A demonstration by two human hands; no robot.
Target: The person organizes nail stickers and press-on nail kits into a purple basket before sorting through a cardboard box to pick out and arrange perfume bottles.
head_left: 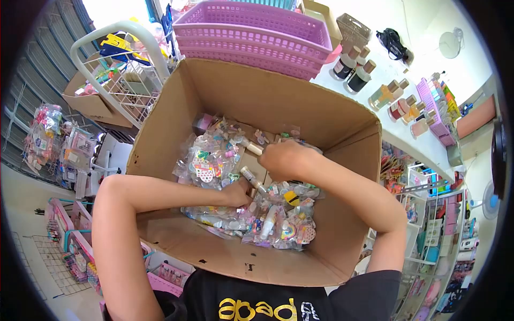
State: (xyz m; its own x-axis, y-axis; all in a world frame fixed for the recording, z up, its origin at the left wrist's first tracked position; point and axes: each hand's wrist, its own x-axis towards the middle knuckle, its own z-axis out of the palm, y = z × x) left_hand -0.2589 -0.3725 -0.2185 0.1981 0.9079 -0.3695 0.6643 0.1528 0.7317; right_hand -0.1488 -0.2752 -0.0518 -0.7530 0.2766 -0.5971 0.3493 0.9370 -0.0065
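Observation:
Both my hands reach down into a large open cardboard box (257,80), over a heap of small trinkets in clear plastic packets (214,155). My left hand (238,193) is low in the middle of the heap, fingers closed around a small clear bottle with a pale cap (251,178). A little higher and to the right, my right hand (286,159) is curled, with a small cream-coloured tube (252,146) sticking out from its fingers. Its fingertips are partly hidden. Near the box's front wall lie a white tube (268,222) and a rainbow charm (289,230) in packets.
Stacked purple baskets (251,40) stand behind the box. On the right, a white counter (428,142) holds several perfume bottles (360,79). A white wire cart (128,91) stands at the left, and stocked shelves (439,230) line the right side.

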